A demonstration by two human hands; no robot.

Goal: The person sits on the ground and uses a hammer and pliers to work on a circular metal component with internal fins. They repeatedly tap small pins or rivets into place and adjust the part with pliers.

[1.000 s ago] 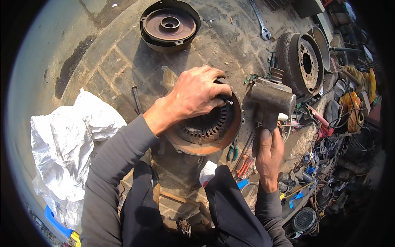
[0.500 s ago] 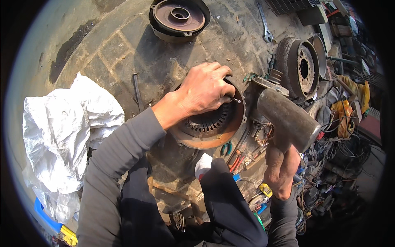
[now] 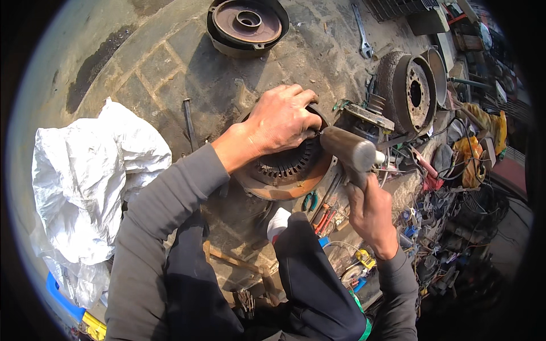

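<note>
Head view: housing (image 3: 282, 189) beneath fingers of left hand (image 3: 280, 121); right hand (image 3: 372, 213) grips hammer (image 3: 343, 145).

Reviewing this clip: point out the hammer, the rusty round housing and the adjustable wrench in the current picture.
Hammer (image 3: 346, 148): head view, side of its metal striking end.
Rusty round housing (image 3: 293, 189): head view, near rim.
Adjustable wrench (image 3: 360, 29): head view, handle.

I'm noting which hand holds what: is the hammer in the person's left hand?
No, the right hand grips the hammer, while the left hand is over the round metal housing.
</note>
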